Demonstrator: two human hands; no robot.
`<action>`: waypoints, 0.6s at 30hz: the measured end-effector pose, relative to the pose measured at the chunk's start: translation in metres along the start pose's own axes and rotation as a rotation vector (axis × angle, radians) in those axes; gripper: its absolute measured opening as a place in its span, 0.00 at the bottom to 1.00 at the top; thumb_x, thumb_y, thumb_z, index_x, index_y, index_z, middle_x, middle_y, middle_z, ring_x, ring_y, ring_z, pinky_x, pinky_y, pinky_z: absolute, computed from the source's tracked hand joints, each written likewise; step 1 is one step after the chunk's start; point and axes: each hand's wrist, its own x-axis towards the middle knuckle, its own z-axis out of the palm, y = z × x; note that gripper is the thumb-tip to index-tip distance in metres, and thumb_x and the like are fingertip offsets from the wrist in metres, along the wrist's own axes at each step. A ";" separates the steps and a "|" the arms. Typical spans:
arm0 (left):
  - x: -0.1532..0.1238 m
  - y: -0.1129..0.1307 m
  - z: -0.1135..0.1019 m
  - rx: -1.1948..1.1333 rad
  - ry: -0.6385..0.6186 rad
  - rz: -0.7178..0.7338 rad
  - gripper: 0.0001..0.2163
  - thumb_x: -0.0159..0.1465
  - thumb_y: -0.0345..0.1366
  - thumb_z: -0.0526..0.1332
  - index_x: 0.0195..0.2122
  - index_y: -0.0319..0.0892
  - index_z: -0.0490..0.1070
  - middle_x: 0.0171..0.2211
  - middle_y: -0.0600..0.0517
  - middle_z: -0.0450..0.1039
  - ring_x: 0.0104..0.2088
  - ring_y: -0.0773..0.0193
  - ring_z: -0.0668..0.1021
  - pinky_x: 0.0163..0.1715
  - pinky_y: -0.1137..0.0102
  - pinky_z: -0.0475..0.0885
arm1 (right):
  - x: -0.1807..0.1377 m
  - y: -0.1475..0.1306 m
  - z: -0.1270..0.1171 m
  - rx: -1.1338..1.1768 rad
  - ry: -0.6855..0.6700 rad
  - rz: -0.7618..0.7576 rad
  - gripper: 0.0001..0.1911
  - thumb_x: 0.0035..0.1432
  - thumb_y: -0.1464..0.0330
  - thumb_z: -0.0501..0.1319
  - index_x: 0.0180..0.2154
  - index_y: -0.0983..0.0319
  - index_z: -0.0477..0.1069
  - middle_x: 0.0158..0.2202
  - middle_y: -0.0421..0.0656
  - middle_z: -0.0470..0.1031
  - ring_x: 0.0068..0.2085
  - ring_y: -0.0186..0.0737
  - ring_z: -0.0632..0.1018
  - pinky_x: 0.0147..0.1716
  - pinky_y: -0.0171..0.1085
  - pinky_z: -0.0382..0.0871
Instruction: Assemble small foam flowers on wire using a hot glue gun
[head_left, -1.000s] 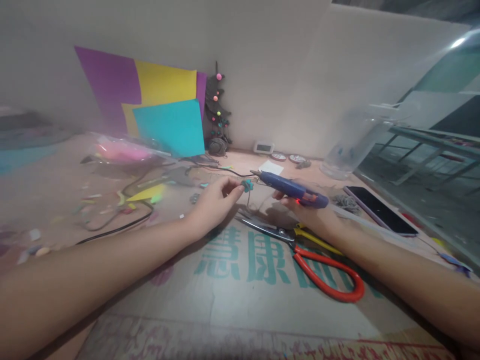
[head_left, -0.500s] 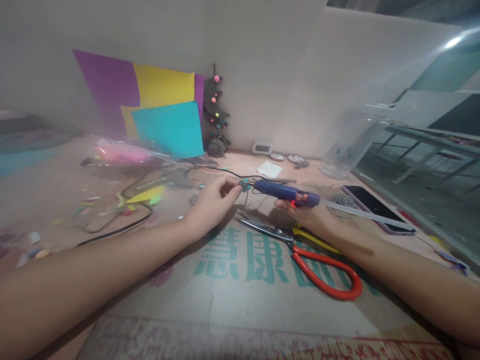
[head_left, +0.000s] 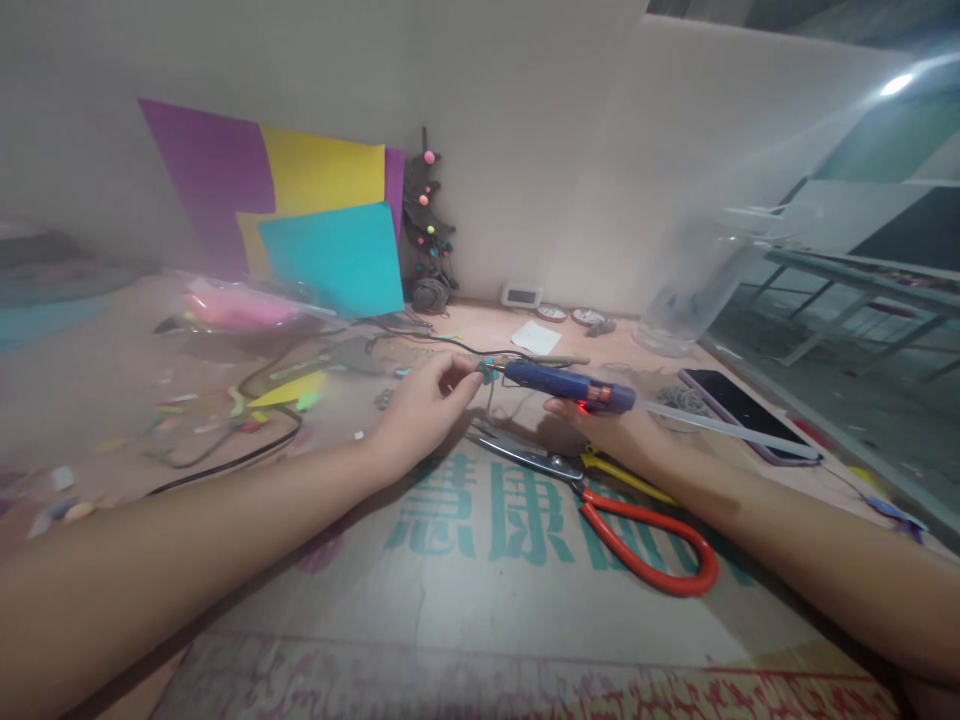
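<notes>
My left hand (head_left: pixel 424 405) pinches a small teal piece (head_left: pixel 489 371) on a thin wire, held just above the cardboard sheet (head_left: pixel 480 590). My right hand (head_left: pixel 611 432) grips a blue hot glue gun (head_left: pixel 568 386) with a red light on its side and a clear glue stick out the back. The gun lies nearly level, its nozzle touching the teal piece. Red-handled scissors (head_left: pixel 615 510) lie on the cardboard just below both hands.
Purple, yellow and teal paper sheets (head_left: pixel 322 230) lean on the wall beside a small dark tree ornament (head_left: pixel 429 235). A phone (head_left: pixel 731 410) lies at the right, a clear jar (head_left: pixel 686 300) behind it. Black cable (head_left: pixel 232 455), paper scraps and a pink bag (head_left: pixel 232 310) lie at the left.
The glue gun has tipped from nose-up to nearly level and its nozzle has closed onto the teal piece. My left hand has stayed almost still.
</notes>
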 end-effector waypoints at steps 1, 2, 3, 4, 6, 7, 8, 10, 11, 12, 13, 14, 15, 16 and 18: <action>0.000 0.000 0.000 0.000 0.000 -0.001 0.06 0.65 0.38 0.57 0.34 0.42 0.68 0.33 0.52 0.72 0.35 0.62 0.73 0.37 0.67 0.65 | 0.000 0.000 0.000 -0.001 0.000 0.001 0.16 0.52 0.55 0.66 0.25 0.60 0.69 0.22 0.39 0.71 0.25 0.37 0.71 0.25 0.36 0.65; 0.000 0.001 0.000 -0.001 0.001 -0.001 0.06 0.65 0.38 0.57 0.34 0.42 0.68 0.33 0.52 0.72 0.35 0.62 0.73 0.37 0.67 0.65 | 0.000 0.000 0.000 0.000 -0.002 0.000 0.16 0.52 0.55 0.66 0.25 0.60 0.69 0.22 0.39 0.70 0.25 0.37 0.71 0.25 0.36 0.65; -0.001 0.001 0.000 0.000 0.002 0.000 0.06 0.65 0.38 0.57 0.34 0.42 0.68 0.33 0.52 0.72 0.35 0.62 0.73 0.37 0.67 0.65 | 0.000 0.001 0.000 0.003 -0.002 0.001 0.17 0.52 0.54 0.66 0.25 0.60 0.69 0.22 0.39 0.70 0.25 0.37 0.71 0.24 0.36 0.65; -0.001 0.002 -0.001 0.002 0.001 0.003 0.06 0.65 0.38 0.57 0.34 0.42 0.68 0.33 0.52 0.72 0.35 0.62 0.73 0.37 0.67 0.65 | 0.000 0.001 0.000 0.003 -0.008 0.004 0.17 0.52 0.54 0.65 0.25 0.60 0.69 0.22 0.38 0.70 0.25 0.37 0.70 0.24 0.36 0.65; -0.001 0.002 -0.001 0.005 0.000 0.011 0.06 0.65 0.38 0.57 0.34 0.42 0.68 0.33 0.52 0.72 0.35 0.62 0.73 0.37 0.67 0.65 | 0.000 0.000 0.000 -0.009 -0.008 0.013 0.17 0.53 0.54 0.65 0.25 0.59 0.68 0.21 0.38 0.69 0.25 0.37 0.70 0.24 0.36 0.64; -0.001 0.003 -0.001 0.004 0.000 0.013 0.06 0.65 0.38 0.57 0.34 0.42 0.68 0.33 0.52 0.72 0.35 0.62 0.73 0.37 0.67 0.65 | 0.000 0.000 0.000 -0.022 -0.004 0.020 0.17 0.52 0.54 0.65 0.24 0.59 0.67 0.21 0.38 0.68 0.24 0.37 0.69 0.24 0.36 0.63; -0.001 0.003 -0.001 0.003 -0.002 0.013 0.06 0.65 0.37 0.57 0.34 0.42 0.68 0.33 0.52 0.72 0.35 0.62 0.73 0.37 0.67 0.65 | 0.000 0.000 0.000 -0.035 0.000 0.028 0.18 0.52 0.54 0.65 0.24 0.59 0.67 0.21 0.38 0.68 0.24 0.37 0.69 0.23 0.36 0.63; -0.001 0.003 -0.001 0.005 -0.004 0.014 0.06 0.65 0.37 0.57 0.34 0.42 0.68 0.33 0.52 0.72 0.35 0.62 0.73 0.37 0.67 0.65 | 0.000 -0.001 0.000 -0.040 0.003 0.039 0.17 0.52 0.54 0.65 0.24 0.59 0.68 0.21 0.38 0.68 0.24 0.37 0.69 0.24 0.36 0.63; -0.001 0.004 -0.001 0.009 -0.005 0.015 0.06 0.65 0.37 0.57 0.34 0.42 0.68 0.33 0.52 0.72 0.35 0.62 0.73 0.37 0.67 0.65 | 0.001 -0.002 0.000 -0.029 0.001 0.043 0.16 0.52 0.54 0.65 0.25 0.59 0.69 0.22 0.38 0.69 0.25 0.38 0.70 0.24 0.37 0.64; -0.001 0.003 -0.002 0.013 -0.006 0.015 0.06 0.65 0.37 0.57 0.34 0.41 0.69 0.33 0.52 0.72 0.35 0.62 0.73 0.37 0.67 0.66 | 0.001 -0.002 0.000 -0.017 -0.003 0.048 0.15 0.52 0.54 0.65 0.26 0.59 0.69 0.22 0.38 0.70 0.25 0.38 0.71 0.25 0.37 0.65; 0.000 0.003 -0.002 0.016 -0.006 0.015 0.06 0.65 0.37 0.57 0.34 0.41 0.69 0.33 0.52 0.72 0.35 0.62 0.73 0.37 0.67 0.66 | 0.001 -0.003 0.000 -0.009 -0.003 0.052 0.15 0.52 0.55 0.65 0.26 0.59 0.69 0.23 0.39 0.70 0.25 0.38 0.71 0.25 0.37 0.65; 0.000 0.003 -0.002 0.019 -0.006 0.014 0.06 0.65 0.37 0.57 0.34 0.41 0.69 0.33 0.52 0.72 0.35 0.62 0.73 0.37 0.67 0.66 | 0.001 -0.003 -0.001 -0.003 -0.002 0.056 0.15 0.52 0.55 0.65 0.25 0.59 0.69 0.23 0.39 0.70 0.25 0.38 0.71 0.25 0.37 0.66; 0.000 0.003 -0.002 0.020 -0.006 0.014 0.06 0.65 0.37 0.57 0.34 0.41 0.69 0.33 0.52 0.72 0.35 0.62 0.73 0.37 0.67 0.66 | 0.001 -0.003 -0.001 0.000 -0.001 0.056 0.15 0.52 0.55 0.65 0.25 0.59 0.69 0.22 0.39 0.70 0.25 0.38 0.71 0.25 0.37 0.66; -0.001 0.003 -0.002 0.022 -0.005 0.014 0.06 0.65 0.37 0.57 0.34 0.41 0.69 0.33 0.52 0.72 0.35 0.62 0.73 0.37 0.67 0.66 | 0.001 -0.003 -0.001 0.001 0.001 0.053 0.16 0.52 0.55 0.65 0.25 0.59 0.68 0.22 0.38 0.70 0.25 0.38 0.71 0.25 0.37 0.66; -0.001 0.003 -0.002 0.028 -0.005 0.017 0.06 0.65 0.37 0.57 0.34 0.41 0.69 0.33 0.52 0.72 0.35 0.62 0.73 0.37 0.67 0.66 | 0.001 -0.002 0.000 0.002 0.006 0.042 0.16 0.53 0.55 0.65 0.24 0.59 0.68 0.22 0.38 0.70 0.25 0.38 0.71 0.24 0.37 0.66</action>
